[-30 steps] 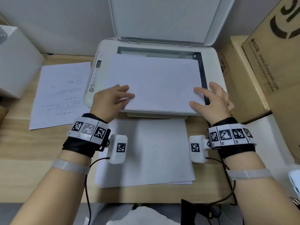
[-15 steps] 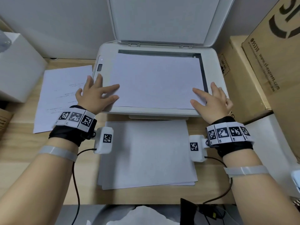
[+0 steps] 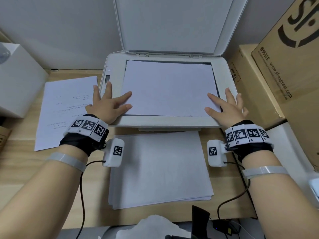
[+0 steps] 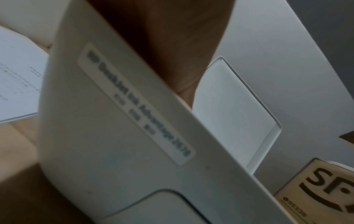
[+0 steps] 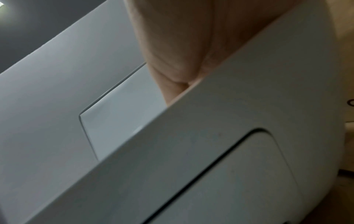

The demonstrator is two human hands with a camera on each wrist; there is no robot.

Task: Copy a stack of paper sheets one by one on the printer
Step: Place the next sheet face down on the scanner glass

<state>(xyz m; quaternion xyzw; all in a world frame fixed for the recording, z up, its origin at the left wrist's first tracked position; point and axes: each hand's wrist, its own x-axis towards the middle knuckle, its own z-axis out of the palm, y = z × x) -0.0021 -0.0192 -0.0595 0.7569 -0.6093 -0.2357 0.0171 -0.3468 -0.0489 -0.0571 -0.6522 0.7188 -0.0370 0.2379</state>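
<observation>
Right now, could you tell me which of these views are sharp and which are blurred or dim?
Head view: evenly lit and sharp, though wide-angle bending curves the printer edges. Left wrist view: dim, the printer's label blurred. Right wrist view: soft and shadowed, mostly printer casing.

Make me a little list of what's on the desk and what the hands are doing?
printer lid: open, standing up
sheet on glass: lying flat
left hand: fingers straight, resting on the sheet's left edge
right hand: fingers straight, resting on the sheet's right edge
paper stack: in front of the printer
printed page: left of printer
cardboard boxes: right of printer
</observation>
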